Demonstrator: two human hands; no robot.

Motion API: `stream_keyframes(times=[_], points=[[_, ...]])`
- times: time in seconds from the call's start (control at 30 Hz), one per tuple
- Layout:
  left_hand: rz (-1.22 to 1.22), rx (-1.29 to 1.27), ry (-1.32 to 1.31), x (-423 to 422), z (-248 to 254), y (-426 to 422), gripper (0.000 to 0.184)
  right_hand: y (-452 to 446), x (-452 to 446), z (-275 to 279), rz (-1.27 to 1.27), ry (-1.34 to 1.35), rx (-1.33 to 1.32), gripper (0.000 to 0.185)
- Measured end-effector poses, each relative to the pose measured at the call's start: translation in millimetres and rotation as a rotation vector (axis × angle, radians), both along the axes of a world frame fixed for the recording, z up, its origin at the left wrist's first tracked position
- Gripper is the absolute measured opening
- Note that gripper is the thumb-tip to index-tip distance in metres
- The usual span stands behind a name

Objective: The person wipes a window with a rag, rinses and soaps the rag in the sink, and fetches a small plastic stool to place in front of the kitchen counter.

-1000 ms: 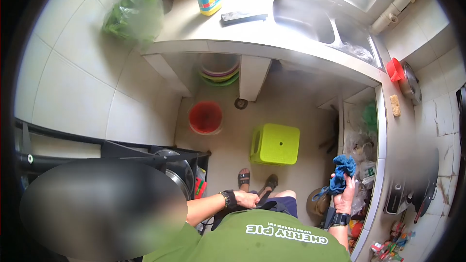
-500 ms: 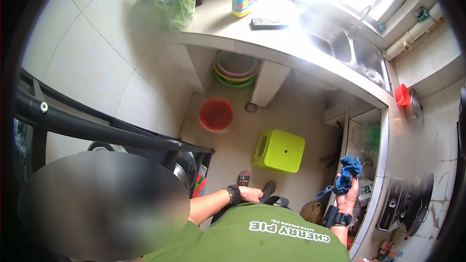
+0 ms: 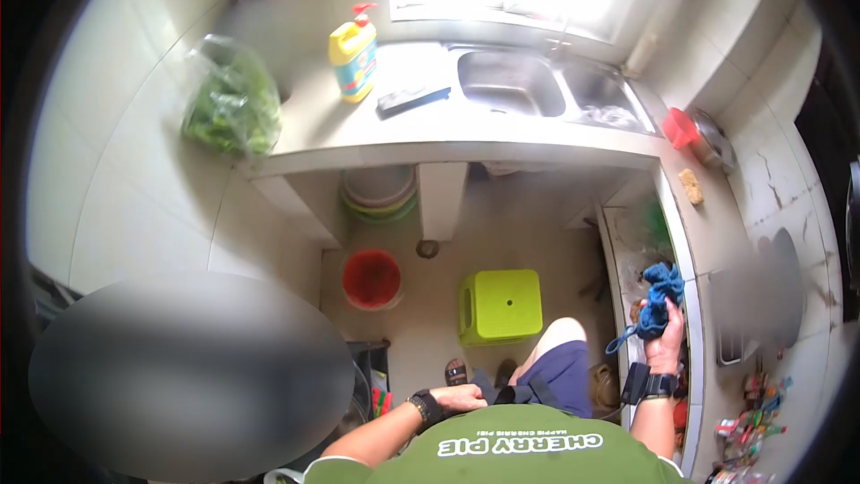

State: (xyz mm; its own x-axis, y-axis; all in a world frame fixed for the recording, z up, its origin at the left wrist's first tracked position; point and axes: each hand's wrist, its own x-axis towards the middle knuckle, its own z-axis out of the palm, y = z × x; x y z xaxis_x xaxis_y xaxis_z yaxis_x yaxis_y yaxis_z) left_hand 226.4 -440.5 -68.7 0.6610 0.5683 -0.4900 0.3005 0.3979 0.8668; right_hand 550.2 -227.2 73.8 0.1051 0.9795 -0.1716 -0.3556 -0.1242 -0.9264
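Observation:
My right hand (image 3: pixel 664 341) is closed around a crumpled blue cloth (image 3: pixel 661 291) at the right, beside the lower shelf; a thin loop of the cloth hangs to the left. My left hand (image 3: pixel 459 397) rests low at my waist, above my lap, with its fingers curled together; what they hold, if anything, is hidden. Ahead of me on the floor stand a yellow-green stool (image 3: pixel 503 305) and a red bucket (image 3: pixel 373 280).
The counter (image 3: pixel 322 148) bears a yellow bottle (image 3: pixel 354 63), a dark flat object (image 3: pixel 413 99) and a double sink (image 3: pixel 511 85). A bag of greens (image 3: pixel 231 108) is at left. A sponge (image 3: pixel 691 186) and red scoop (image 3: pixel 681 129) lie right. Basins (image 3: pixel 380 188) are underneath.
The view has tilted up and shifted, showing more window and sink. One of my knees has come forward into view. The blue cloth stays in my right hand.

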Motion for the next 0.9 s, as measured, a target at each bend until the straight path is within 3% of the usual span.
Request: stream_keyframes(times=[0.17,0.27,0.37,0.4,0.47,0.57,0.63,0.7,0.8,0.9], points=[[0.030,0.000,0.000,-19.1,32.4,-3.9,0.054,21.6,-21.0,41.9,-0.031,0.103,0.115,0.028],[0.041,0.026,0.037,-46.9,19.3,-15.5,0.054,14.9,-52.1,52.9,-0.032,0.117,0.185,0.028],[0.257,-0.180,-0.261,-59.7,13.4,-7.8,0.045,42.2,-61.8,61.4,0.013,0.100,0.207,0.030],[0.335,-0.185,-0.196,-68.8,29.4,-1.8,0.041,48.5,-68.7,60.7,-0.008,0.121,0.198,0.029],[0.471,0.019,-0.089,-94.7,34.3,-0.3,0.037,50.5,-75.8,47.7,0.006,0.141,0.195,0.028],[0.875,0.175,0.124,-127.2,83.4,20.5,0.030,76.7,-76.3,34.4,0.030,0.155,0.153,0.029],[1.078,0.456,0.182,-154.0,115.9,36.4,0.030,91.3,-78.1,23.8,0.014,0.154,0.124,0.029],[1.243,0.563,0.254,-189.8,132.4,44.8,0.034,80.8,-92.3,27.9,0.034,0.151,0.130,0.027],[1.328,0.720,0.420,-219.2,155.3,85.0,0.035,88.8,-84.7,15.0,0.056,0.162,0.090,0.026],[1.177,0.830,0.570,-232.6,182.1,112.2,0.036,73.7,-75.8,4.5,0.021,0.164,0.056,0.026]])
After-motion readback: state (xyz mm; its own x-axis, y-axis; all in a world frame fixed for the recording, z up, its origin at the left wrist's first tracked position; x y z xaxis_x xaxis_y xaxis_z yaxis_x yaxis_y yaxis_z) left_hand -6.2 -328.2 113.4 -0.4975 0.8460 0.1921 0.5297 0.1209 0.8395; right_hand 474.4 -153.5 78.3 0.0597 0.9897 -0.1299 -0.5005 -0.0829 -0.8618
